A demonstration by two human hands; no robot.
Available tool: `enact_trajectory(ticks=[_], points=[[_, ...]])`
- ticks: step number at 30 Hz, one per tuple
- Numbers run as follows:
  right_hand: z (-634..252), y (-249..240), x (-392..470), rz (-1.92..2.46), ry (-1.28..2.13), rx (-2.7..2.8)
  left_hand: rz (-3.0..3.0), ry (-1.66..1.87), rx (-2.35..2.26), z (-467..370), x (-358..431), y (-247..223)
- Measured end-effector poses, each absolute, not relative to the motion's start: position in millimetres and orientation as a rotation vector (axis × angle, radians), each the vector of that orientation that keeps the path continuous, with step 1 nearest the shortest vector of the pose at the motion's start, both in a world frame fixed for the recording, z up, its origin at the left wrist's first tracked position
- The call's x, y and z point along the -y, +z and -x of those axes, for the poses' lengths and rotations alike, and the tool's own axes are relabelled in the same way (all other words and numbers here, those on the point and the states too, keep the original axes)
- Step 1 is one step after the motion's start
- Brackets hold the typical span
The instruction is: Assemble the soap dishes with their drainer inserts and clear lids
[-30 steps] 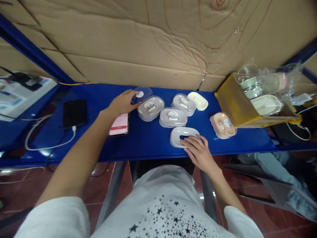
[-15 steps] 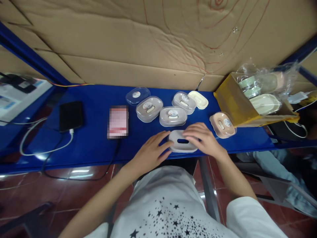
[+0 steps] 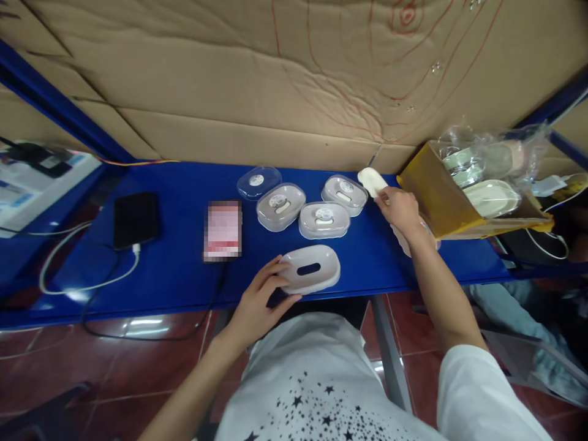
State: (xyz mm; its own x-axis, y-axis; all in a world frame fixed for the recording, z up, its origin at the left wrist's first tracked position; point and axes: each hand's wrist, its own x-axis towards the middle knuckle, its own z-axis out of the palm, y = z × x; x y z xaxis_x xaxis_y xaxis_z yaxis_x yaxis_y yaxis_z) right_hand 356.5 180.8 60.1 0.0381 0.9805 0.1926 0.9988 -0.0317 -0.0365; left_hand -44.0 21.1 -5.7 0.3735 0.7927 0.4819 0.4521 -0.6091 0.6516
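At the table's near edge, a pale grey soap dish base [image 3: 324, 269] with a dark slot in its middle is gripped at its left end by my left hand [image 3: 257, 297], thumb in front and fingers over the rim. My right hand [image 3: 399, 211] reaches forward and pinches the near end of a cream oval dish [image 3: 371, 180], which is tilted. Three grey soap dishes with clear lids, one on the left [image 3: 281, 214], one at the back [image 3: 344, 197] and one in front [image 3: 324, 229], lie between. A pinkish lidded soap dish [image 3: 404, 241] is partly hidden under my right wrist.
A loose clear lid [image 3: 258, 184] lies at the back. To the right stands a cardboard box [image 3: 425, 190] of bagged dishes. On the left are a blurred-out pink-screened device [image 3: 223, 231], a black phone-like device [image 3: 135, 220] with a white cable, and a power strip [image 3: 68, 177].
My right hand has left the grey base, moved forward and right, and taken hold of the cream dish. My left hand has shifted left with the base, which has turned slightly.
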Motion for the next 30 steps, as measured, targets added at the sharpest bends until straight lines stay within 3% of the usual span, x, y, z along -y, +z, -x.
enact_trajectory(ticks=[4, 8, 11, 20, 30], points=[[-341, 55, -96, 1.676, -0.264, 1.884, -1.981, 1.319, -1.187, 42, -14, -1], [-297, 23, 1, 1.348, -0.153, 2.155, -1.846, 1.538, -1.211, 37, -7, 5], [-272, 2, 34, 1.246, -0.064, 2.249, -2.023, 1.479, -1.129, 34, -4, 6], [-263, -22, 19, 1.166, 0.039, 1.921, -2.379, 1.124, -1.154, 21, -4, -7], [-263, 2, -7, 0.965, 0.236, 2.385, -2.580, 0.990, -1.173, 23, -1, -20]])
